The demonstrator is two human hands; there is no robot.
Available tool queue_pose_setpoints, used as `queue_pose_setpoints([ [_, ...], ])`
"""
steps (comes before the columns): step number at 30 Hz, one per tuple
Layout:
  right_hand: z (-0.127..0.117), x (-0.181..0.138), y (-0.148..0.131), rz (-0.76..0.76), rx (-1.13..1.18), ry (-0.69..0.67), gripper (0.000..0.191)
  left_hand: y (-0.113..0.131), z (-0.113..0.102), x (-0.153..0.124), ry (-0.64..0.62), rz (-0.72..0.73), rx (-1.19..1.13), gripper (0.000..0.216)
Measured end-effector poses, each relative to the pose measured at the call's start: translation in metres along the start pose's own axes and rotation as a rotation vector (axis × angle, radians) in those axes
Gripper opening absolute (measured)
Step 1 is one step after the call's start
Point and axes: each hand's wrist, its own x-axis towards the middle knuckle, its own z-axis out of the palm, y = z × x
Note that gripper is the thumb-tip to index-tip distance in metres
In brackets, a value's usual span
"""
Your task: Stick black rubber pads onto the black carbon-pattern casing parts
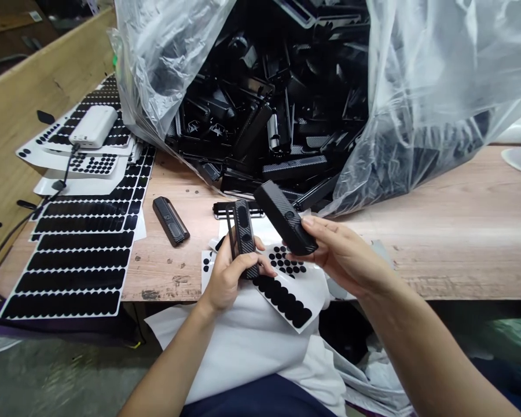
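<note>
My left hand [228, 278] is closed around a black carbon-pattern plastic frame piece [242, 234], held upright above the table's front edge. My right hand [342, 255] grips a second black carbon-pattern case [284, 217], tilted with its far end pointing up and left. The two pieces are close together but apart. Under both hands lies a white sticker sheet [293, 289] with black oval and round stickers, hanging over the table edge.
A big clear plastic bag [165, 63] full of black case parts [278, 116] fills the back of the wooden table [460, 231]. One loose black case [171, 220] lies left of my hands. Black sticker sheets [82, 255] and a white power bank [94, 126] sit at the left.
</note>
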Motion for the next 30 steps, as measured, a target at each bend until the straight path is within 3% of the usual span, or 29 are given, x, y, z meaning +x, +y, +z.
queue_pose_setpoints([
  [2, 0.000, -0.008, -0.001, 0.056, 0.102, -0.051, 0.043, 0.001, 0.001, 0.001, 0.029, -0.039, -0.040, 0.031],
  [4, -0.002, -0.014, -0.005, 0.040, 0.051, -0.144, 0.043, 0.002, 0.002, 0.002, 0.072, -0.074, -0.073, 0.041],
  [8, -0.001, -0.014, -0.024, -0.127, -0.393, -0.407, 0.034, 0.003, 0.001, 0.000, 0.079, -0.109, -0.093, 0.068],
  [10, 0.004, -0.008, -0.031, -0.233, -0.503, -0.344, 0.033, 0.002, -0.001, -0.002, 0.025, -0.116, -0.041, 0.073],
  [15, 0.007, 0.008, -0.022, -0.279, -0.320, 0.004, 0.050, -0.002, -0.004, -0.002, -0.009, -0.040, 0.238, 0.047],
  [18, -0.009, 0.007, -0.007, -0.322, -0.602, 0.164, 0.031, -0.004, -0.004, 0.000, 0.053, 0.021, 0.218, 0.041],
  [22, -0.024, 0.002, 0.013, -0.287, -1.122, 0.166, 0.011, -0.001, 0.000, 0.002, 0.069, -0.002, 0.127, 0.038],
  [26, -0.018, 0.003, 0.020, -0.309, -1.354, 0.178, 0.015, 0.002, 0.002, 0.001, 0.007, -0.026, 0.096, 0.040],
  [30, -0.009, 0.004, 0.014, -0.272, -1.479, 0.141, 0.018, 0.001, 0.003, 0.001, 0.025, -0.029, 0.060, 0.044],
])
